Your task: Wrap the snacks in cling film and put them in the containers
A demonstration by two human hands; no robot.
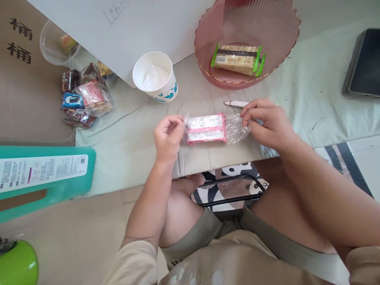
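Plastic bag (236,130), clear, encloses a pink packet (207,129)

Left hand (169,138): pinches clear wrapper (236,129), left end
Right hand (264,122): pinches its right end
Pink packet (207,129): inside wrapper
Pink bowl (270,25): holds green-ended snacks (236,60)

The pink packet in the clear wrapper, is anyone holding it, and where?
Yes, by the clear wrapper around the pink packet: the left hand pinches the wrapper's left end, the right hand its right end.

cup (165,88) ahead left | bowl (252,27) ahead right | narrow gap between
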